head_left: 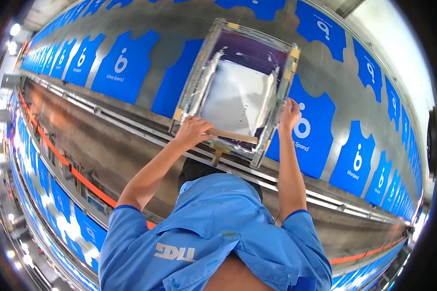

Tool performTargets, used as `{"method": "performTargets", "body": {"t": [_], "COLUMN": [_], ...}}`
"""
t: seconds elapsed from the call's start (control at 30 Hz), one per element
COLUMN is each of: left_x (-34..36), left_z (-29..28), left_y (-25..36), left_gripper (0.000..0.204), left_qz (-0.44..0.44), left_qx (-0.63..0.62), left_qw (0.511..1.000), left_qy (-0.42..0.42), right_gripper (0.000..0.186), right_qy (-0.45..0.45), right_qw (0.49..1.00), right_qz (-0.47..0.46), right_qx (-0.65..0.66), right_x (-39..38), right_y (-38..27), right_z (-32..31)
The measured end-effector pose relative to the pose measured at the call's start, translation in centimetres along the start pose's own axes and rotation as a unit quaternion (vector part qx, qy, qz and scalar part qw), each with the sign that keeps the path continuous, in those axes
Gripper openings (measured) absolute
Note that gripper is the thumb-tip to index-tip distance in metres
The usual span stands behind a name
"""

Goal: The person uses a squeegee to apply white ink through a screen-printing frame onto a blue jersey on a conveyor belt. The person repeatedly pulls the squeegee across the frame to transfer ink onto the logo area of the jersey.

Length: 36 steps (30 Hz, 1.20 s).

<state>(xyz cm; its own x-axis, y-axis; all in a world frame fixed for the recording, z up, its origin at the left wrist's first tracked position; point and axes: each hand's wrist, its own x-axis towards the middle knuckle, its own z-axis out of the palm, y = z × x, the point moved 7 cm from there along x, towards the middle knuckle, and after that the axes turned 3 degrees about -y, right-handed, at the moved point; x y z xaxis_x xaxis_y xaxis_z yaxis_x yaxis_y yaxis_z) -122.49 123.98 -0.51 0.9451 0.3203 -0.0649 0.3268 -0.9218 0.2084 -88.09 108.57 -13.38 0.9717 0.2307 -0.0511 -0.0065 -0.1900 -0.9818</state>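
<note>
My left hand [192,128] is closed on a wooden squeegee [233,135] lying across the near end of a screen printing frame [293,59]. Its screen has a purple border and a pale middle [233,94], with streaks of white ink along the sides. My right hand [290,114] is at the frame's right edge, fingers curled against it. Blue sleeveless garment panels with white printed designs lie beside the frame, one at left [124,77] and one at right [308,150]; part of another is hidden under it.
The long grey printing table [170,53] carries several more blue panels to both sides. A metal rail [325,194] runs along its near edge. An orange rail [58,155] borders the walkway at my lower left, with another row of blue panels beyond it.
</note>
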Motion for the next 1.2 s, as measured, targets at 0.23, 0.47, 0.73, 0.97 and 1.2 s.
{"method": "performTargets", "body": {"t": [0.23, 0.47, 0.73, 0.97, 1.2], "left_x": [-1.0, 3.5, 7.0, 11.7, 23.9], "left_z": [-2.6, -1.0, -6.3, -9.4, -9.1], "left_y": [-9.5, -12.3, -16.9, -19.7, -22.5], "left_gripper": [0.042, 0.066, 0.047, 0.030, 0.027], "left_qz": [0.048, 0.017, -0.039, -0.024, 0.043], "left_qx": [-0.007, -0.048, -0.139, -0.136, -0.069], "left_qw": [0.999, 0.977, 0.974, 0.990, 0.997], "left_qy": [-0.015, -0.209, -0.174, 0.022, -0.016], "right_gripper": [0.033, 0.039, 0.040, 0.036, 0.047], "right_qy": [0.002, -0.007, -0.031, -0.053, -0.104], "right_qw": [0.999, 0.998, 0.994, 0.984, 0.891], "right_qz": [0.033, 0.020, 0.003, -0.045, -0.276], "right_qx": [-0.016, -0.051, -0.103, -0.163, -0.346], "right_x": [-6.3, -7.3, -6.8, -5.3, -1.6], "right_y": [-3.9, -4.8, -3.4, -2.9, -18.3], "right_z": [10.9, 11.7, 12.4, 12.5, 16.9]}}
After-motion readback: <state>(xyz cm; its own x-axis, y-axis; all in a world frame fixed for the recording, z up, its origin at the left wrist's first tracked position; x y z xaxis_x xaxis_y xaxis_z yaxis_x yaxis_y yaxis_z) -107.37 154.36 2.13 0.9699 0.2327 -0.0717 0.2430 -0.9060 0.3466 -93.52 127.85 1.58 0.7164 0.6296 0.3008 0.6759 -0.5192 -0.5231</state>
